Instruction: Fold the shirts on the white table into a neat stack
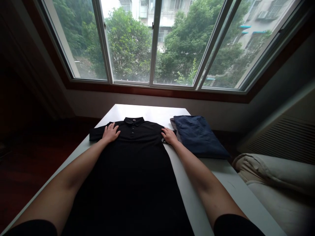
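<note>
A black polo shirt (137, 157) lies spread face up on the white table (152, 109), its buttoned collar toward the window. My left hand (111, 132) rests flat on the shirt near its left shoulder, fingers spread, with the left sleeve reaching out beyond it. At the right shoulder, my right hand (169, 135) lies with its fingers apart on the edge of the fabric. That hand and wrist partly hide the right sleeve. Neither hand grips anything.
Folded dark blue cloth (199, 136) with a greyish piece under its left side sits on the table's right. Beyond the right edge is pale bedding (283, 173). A wide window (152, 42) stands behind the table.
</note>
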The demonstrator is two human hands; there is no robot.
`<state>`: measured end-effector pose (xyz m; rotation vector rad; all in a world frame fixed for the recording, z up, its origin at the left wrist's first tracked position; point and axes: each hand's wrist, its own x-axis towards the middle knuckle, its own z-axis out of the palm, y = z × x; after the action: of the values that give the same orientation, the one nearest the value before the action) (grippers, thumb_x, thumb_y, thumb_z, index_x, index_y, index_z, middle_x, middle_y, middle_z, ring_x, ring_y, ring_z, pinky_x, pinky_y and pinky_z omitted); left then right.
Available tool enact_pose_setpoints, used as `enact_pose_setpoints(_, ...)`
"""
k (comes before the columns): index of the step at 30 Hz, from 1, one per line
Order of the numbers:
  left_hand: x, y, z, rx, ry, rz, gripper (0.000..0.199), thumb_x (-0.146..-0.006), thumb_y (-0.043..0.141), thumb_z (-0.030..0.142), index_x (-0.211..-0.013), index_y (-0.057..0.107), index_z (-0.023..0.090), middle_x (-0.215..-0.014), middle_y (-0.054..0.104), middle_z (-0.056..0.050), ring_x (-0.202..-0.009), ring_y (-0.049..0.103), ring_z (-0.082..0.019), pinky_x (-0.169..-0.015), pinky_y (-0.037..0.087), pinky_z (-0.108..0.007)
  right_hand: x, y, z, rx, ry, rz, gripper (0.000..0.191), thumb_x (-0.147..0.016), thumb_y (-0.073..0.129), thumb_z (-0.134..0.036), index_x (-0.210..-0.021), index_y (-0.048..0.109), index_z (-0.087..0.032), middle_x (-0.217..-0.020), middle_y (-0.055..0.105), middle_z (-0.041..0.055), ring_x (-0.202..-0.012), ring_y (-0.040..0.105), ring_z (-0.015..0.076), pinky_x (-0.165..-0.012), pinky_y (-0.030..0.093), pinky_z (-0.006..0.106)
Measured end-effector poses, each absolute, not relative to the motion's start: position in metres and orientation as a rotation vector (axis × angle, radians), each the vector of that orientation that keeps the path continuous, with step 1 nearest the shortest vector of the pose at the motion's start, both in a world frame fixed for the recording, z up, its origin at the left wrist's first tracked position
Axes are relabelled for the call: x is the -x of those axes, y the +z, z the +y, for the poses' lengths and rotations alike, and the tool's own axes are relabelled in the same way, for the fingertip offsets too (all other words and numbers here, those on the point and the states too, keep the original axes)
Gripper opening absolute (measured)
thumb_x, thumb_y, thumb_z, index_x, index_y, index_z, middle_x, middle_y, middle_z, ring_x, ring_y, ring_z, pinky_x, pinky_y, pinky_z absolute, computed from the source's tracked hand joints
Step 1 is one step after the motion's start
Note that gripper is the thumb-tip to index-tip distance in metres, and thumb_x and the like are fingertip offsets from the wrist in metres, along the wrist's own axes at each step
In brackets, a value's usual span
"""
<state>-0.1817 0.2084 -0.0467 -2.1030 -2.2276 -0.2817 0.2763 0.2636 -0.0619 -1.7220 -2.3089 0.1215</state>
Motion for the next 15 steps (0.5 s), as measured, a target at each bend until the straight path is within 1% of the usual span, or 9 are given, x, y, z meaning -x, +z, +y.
enact_pose_setpoints(1, 0.171, -0.047, 0.206, 2.075, -0.327, -2.210, 0.060, -0.102, 0.039, 0.052, -0.153, 0.050, 0.022, -0.170, 0.028, -0.013, -0.157, 0.022, -0.032, -0.126, 0.016, -0.055, -0.279, -0.063, 0.265, 1.716, 0.114, -2.308, 0.051, -0.105, 0.043, -0.039, -0.152, 0.055, -0.021, -0.161, 0.046, 0.0101, -0.150, 0.039, 0.0255, -0.125, 0.027, 0.037)
enact_pose_setpoints(3, 0.153, -0.049, 0.200, 2.028, -0.363, -2.276, 0.060, -0.101, 0.039, 0.053, -0.151, 0.053, 0.021, -0.168, 0.033, -0.016, -0.155, 0.025, -0.035, -0.124, 0.019, -0.059, -0.286, -0.066, 0.268, 1.711, 0.098, -2.312, 0.051, -0.105, 0.042, -0.037, -0.152, 0.055, -0.022, -0.161, 0.046, 0.0093, -0.150, 0.040, 0.0253, -0.125, 0.027, 0.038)
enact_pose_setpoints(6, 0.141, -0.054, 0.186, 2.024, -0.298, -2.430, 0.067, -0.101, 0.037, 0.059, -0.154, 0.050, 0.021, -0.167, 0.034, -0.017, -0.155, 0.024, -0.039, -0.121, 0.020, -0.066, -0.298, -0.069, 0.274, 1.688, 0.082, -2.355, 0.051, -0.105, 0.042, -0.034, -0.153, 0.054, -0.021, -0.161, 0.045, 0.0094, -0.149, 0.041, 0.0263, -0.125, 0.029, 0.039)
enact_pose_setpoints(8, 0.144, -0.056, 0.175, 2.066, -0.256, -2.422, 0.071, -0.102, 0.033, 0.062, -0.158, 0.043, 0.020, -0.169, 0.031, -0.016, -0.157, 0.021, -0.038, -0.123, 0.017, -0.065, -0.304, -0.069, 0.276, 1.645, 0.075, -2.413, 0.052, -0.105, 0.042, -0.033, -0.153, 0.053, -0.020, -0.162, 0.045, 0.0099, -0.149, 0.042, 0.0264, -0.125, 0.029, 0.038)
enact_pose_setpoints(10, 0.149, -0.054, 0.166, 2.105, -0.231, -2.378, 0.071, -0.104, 0.030, 0.061, -0.160, 0.040, 0.019, -0.170, 0.029, -0.014, -0.158, 0.019, -0.036, -0.125, 0.015, -0.060, -0.307, -0.068, 0.276, 1.610, 0.059, -2.462, 0.051, -0.105, 0.042, -0.032, -0.153, 0.053, -0.019, -0.161, 0.045, 0.0101, -0.148, 0.042, 0.0256, -0.124, 0.030, 0.037)
enact_pose_setpoints(12, 0.152, -0.050, 0.158, 2.112, -0.233, -2.348, 0.068, -0.105, 0.030, 0.058, -0.159, 0.042, 0.018, -0.169, 0.031, -0.014, -0.158, 0.021, -0.034, -0.126, 0.014, -0.058, -0.306, -0.065, 0.272, 1.610, 0.017, -2.473, 0.050, -0.105, 0.044, -0.031, -0.152, 0.054, -0.021, -0.159, 0.048, 0.0096, -0.146, 0.044, 0.0250, -0.122, 0.032, 0.036)
enact_pose_setpoints(15, 0.136, -0.039, 0.148, 2.145, -0.302, -2.245, 0.058, -0.106, 0.036, 0.048, -0.152, 0.050, 0.016, -0.166, 0.036, -0.015, -0.156, 0.025, -0.034, -0.126, 0.015, -0.058, -0.302, -0.061, 0.259, 1.648, -0.077, -2.425, 0.044, -0.103, 0.047, -0.030, -0.145, 0.061, -0.023, -0.152, 0.055, 0.0094, -0.140, 0.050, 0.0259, -0.119, 0.034, 0.035)
